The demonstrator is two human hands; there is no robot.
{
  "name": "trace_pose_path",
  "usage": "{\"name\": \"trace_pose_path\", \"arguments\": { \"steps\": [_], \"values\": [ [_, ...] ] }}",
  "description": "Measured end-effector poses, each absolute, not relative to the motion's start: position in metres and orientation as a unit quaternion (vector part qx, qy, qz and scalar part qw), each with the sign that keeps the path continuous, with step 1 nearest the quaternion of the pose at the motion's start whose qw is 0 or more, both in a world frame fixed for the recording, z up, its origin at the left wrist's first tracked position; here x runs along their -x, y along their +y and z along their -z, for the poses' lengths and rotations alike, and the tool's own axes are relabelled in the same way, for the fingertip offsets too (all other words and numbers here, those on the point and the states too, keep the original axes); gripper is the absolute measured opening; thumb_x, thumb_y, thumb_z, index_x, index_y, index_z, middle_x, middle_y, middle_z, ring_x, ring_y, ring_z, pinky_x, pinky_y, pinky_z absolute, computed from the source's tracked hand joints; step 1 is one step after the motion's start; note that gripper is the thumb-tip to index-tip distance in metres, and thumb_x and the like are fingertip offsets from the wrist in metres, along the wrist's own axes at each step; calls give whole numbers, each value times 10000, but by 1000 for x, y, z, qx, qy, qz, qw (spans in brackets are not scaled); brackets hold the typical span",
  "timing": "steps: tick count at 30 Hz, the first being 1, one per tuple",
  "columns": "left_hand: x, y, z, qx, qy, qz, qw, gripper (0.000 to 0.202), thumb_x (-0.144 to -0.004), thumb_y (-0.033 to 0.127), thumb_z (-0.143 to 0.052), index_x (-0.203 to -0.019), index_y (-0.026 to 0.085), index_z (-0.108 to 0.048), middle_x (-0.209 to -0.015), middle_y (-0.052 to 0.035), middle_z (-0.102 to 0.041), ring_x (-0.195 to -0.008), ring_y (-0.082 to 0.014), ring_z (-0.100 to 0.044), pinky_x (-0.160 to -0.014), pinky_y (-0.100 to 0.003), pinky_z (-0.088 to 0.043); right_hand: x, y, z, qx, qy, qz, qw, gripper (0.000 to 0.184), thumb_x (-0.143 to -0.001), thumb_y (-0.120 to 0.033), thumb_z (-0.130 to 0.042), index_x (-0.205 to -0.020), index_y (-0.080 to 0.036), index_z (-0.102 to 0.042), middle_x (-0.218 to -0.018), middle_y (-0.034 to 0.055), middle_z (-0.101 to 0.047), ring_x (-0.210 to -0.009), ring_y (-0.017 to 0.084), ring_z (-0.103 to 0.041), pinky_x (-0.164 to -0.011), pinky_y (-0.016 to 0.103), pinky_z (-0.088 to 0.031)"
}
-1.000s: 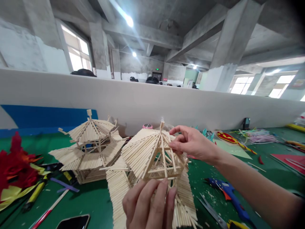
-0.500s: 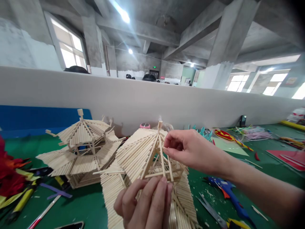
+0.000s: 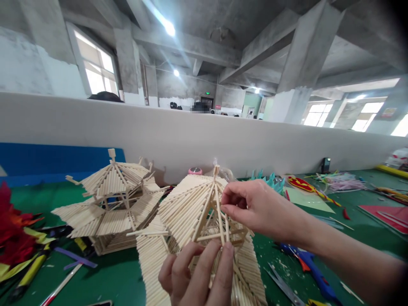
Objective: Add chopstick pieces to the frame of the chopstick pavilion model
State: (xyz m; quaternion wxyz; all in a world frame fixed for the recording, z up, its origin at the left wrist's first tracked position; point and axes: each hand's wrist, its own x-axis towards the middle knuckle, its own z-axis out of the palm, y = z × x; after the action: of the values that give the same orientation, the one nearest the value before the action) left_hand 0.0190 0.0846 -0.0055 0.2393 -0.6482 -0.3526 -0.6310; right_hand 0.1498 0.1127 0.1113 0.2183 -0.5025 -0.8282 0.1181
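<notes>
A pavilion model made of thin wooden sticks [image 3: 181, 208] stands in front of me, one face of its upper roof open, with ribs and framework showing. My right hand [image 3: 255, 204] is closed in a pinch near the roof's peak, at the upper end of a loose wooden stick [image 3: 227, 227]. The fingertips of my left hand [image 3: 204, 276] press together at that stick's lower end, by the roof edge. The stick slants down close beside a roof rib [image 3: 219, 216]. My left fingers hide part of the lower roof.
To the left stands a second stick pavilion [image 3: 111, 204]. Scissors [image 3: 283, 284] and a blue glue gun [image 3: 314, 267] lie at right on the green table [image 3: 121, 280]. Red paper pieces [image 3: 12, 225] sit far left. A white partition [image 3: 153, 131] runs behind.
The stick's lower end has shifted left, nearer the roof rib. My left fingertips have moved slightly with it; my right hand keeps its pinch. The view has tilted a little.
</notes>
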Motion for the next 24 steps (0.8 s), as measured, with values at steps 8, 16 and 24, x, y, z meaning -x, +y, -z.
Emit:
{"name": "trace_pose_path", "arguments": {
  "steps": [8, 16, 24],
  "values": [
    [-17, 86, 8, 656, -344, 623, 251, 123, -722, 101, -609, -726, 171, -710, -632, -67, -711, -675, -220, -520, -649, -396, -336, -150, 113, -111, 495, -830, -123, 226, 100, -758, -174, -486, -675, -195, -537, -584, -55, -540, -517, 52, -454, -483, 169, -350],
    [-17, 87, 8, 650, -340, 630, 256, 123, -732, 101, -598, -717, 166, -702, -612, -65, -706, -674, -213, -514, -662, -390, -326, -152, 113, -108, 488, -826, -152, 239, 89, -749, -146, -490, -691, -188, -543, -580, -55, -529, -504, 52, -443, -474, 166, -358],
    [-16, 90, 11, 648, -334, 633, 261, 126, -701, 77, -617, -715, 169, -701, -633, -52, -700, -685, -209, -523, -670, -388, -330, -152, 113, -107, 482, -829, -155, 237, 97, -750, -140, -485, -688, -184, -545, -573, -54, -519, -507, 57, -440, -478, 174, -358]
  ]
}}
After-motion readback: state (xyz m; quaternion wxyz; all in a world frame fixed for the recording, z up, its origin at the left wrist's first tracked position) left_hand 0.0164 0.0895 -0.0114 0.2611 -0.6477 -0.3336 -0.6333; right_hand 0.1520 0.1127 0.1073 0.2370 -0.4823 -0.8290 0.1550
